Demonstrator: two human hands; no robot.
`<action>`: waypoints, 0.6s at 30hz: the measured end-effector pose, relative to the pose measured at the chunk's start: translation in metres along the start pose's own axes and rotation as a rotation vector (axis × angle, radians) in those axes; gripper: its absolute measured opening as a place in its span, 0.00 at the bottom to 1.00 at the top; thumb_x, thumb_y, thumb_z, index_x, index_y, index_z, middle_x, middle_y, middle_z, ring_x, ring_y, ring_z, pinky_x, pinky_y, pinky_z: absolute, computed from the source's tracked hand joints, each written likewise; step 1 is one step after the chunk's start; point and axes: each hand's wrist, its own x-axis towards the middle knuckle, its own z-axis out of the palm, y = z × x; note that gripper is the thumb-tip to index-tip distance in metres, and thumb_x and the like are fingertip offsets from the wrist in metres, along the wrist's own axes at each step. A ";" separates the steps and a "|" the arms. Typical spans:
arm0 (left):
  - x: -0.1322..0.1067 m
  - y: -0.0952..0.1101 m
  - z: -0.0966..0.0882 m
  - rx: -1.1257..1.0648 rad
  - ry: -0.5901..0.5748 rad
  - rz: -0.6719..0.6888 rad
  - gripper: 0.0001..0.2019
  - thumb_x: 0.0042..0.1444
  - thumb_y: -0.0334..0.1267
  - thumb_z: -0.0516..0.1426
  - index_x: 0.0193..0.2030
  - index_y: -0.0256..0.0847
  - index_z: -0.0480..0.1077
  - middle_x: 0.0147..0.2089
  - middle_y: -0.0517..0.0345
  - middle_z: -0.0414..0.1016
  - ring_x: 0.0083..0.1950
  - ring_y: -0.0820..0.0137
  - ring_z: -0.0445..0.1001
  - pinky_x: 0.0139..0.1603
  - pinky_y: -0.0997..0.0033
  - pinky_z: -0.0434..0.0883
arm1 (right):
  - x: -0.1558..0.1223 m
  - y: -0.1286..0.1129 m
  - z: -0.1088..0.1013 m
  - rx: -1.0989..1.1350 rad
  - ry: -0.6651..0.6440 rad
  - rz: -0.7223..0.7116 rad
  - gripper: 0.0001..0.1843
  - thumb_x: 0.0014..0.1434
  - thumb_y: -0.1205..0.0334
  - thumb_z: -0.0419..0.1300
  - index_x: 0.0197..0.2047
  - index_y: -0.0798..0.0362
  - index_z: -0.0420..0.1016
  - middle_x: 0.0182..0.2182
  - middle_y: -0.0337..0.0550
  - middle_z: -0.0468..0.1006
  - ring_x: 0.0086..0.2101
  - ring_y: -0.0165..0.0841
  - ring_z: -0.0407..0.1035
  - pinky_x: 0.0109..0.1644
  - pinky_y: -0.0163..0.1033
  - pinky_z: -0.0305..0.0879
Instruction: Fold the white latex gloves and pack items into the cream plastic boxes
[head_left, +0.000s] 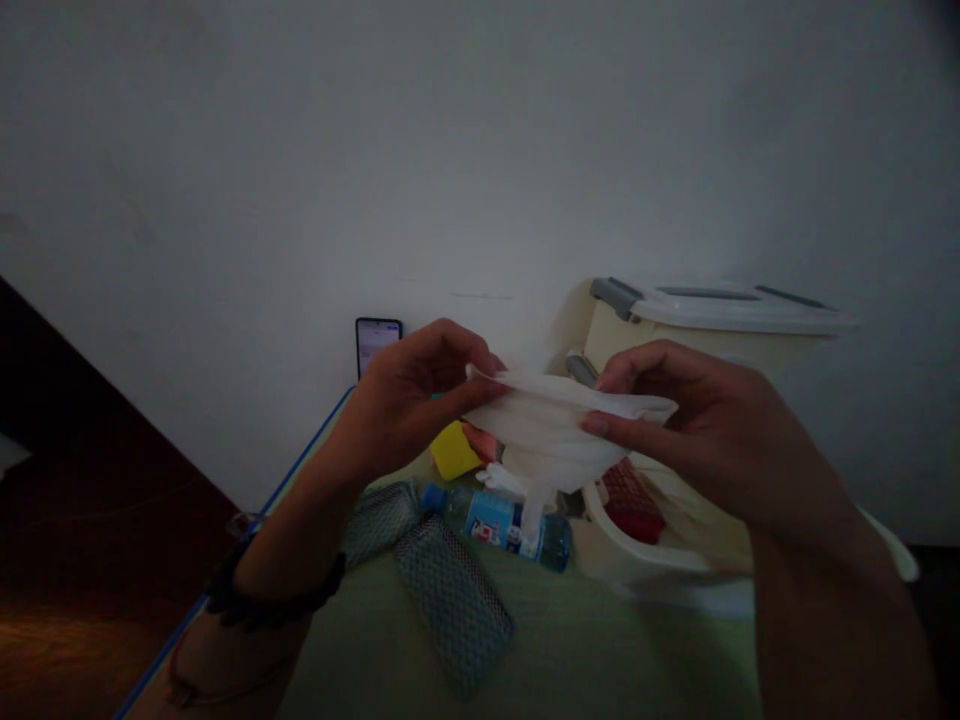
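Observation:
Both my hands hold a white tissue or thin cloth (551, 425) up in front of me, above the table. My left hand (409, 395) pinches its left end between thumb and fingers. My right hand (697, 425) pinches its right edge. The cloth sags in the middle and a strip hangs down from it. A dark bracelet circles my left wrist (274, 590).
On the pale green table (600, 660) lie a small water bottle (499, 520), two grey mesh pouches (454, 600), a yellow block (454, 450) and a white basin (637, 550) with a red item (630, 500). A cream lidded bin (712, 320) and a phone (377, 340) stand by the wall.

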 end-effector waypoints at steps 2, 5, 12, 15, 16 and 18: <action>-0.001 0.000 -0.001 -0.007 -0.026 -0.005 0.06 0.50 0.30 0.61 0.32 0.38 0.67 0.38 0.57 0.77 0.39 0.72 0.76 0.39 0.75 0.75 | -0.001 -0.001 0.000 -0.025 0.007 0.000 0.12 0.46 0.56 0.69 0.35 0.49 0.75 0.29 0.35 0.75 0.29 0.27 0.69 0.29 0.30 0.66; -0.001 0.001 -0.002 -0.010 -0.089 -0.042 0.08 0.49 0.30 0.62 0.30 0.38 0.65 0.43 0.54 0.77 0.42 0.70 0.77 0.39 0.74 0.76 | -0.001 -0.002 0.000 -0.061 0.024 0.003 0.12 0.47 0.56 0.68 0.37 0.48 0.77 0.31 0.36 0.78 0.29 0.28 0.70 0.28 0.31 0.66; -0.001 0.008 -0.009 0.173 -0.258 -0.065 0.08 0.47 0.34 0.64 0.30 0.37 0.68 0.40 0.56 0.78 0.42 0.70 0.77 0.43 0.73 0.75 | 0.000 -0.004 0.001 -0.086 0.037 -0.030 0.08 0.48 0.59 0.67 0.35 0.47 0.78 0.32 0.35 0.78 0.29 0.27 0.71 0.30 0.31 0.66; -0.001 0.010 -0.009 0.287 -0.368 -0.037 0.07 0.49 0.36 0.63 0.30 0.36 0.70 0.39 0.55 0.79 0.41 0.69 0.77 0.42 0.74 0.74 | 0.000 -0.005 0.001 -0.074 0.008 -0.023 0.07 0.49 0.59 0.67 0.35 0.47 0.77 0.31 0.34 0.77 0.28 0.27 0.70 0.30 0.32 0.66; 0.000 0.011 -0.008 0.318 -0.392 -0.031 0.07 0.50 0.37 0.62 0.30 0.36 0.71 0.38 0.55 0.79 0.40 0.70 0.77 0.41 0.74 0.73 | 0.000 -0.005 0.001 -0.069 -0.005 -0.018 0.07 0.50 0.59 0.66 0.35 0.47 0.77 0.30 0.35 0.77 0.28 0.28 0.70 0.30 0.32 0.65; 0.001 0.011 -0.008 0.354 -0.407 -0.034 0.07 0.51 0.38 0.62 0.31 0.36 0.72 0.35 0.56 0.79 0.37 0.71 0.77 0.38 0.75 0.73 | 0.000 -0.006 0.000 -0.067 -0.016 -0.017 0.07 0.50 0.59 0.66 0.34 0.47 0.77 0.30 0.36 0.76 0.29 0.29 0.70 0.31 0.33 0.65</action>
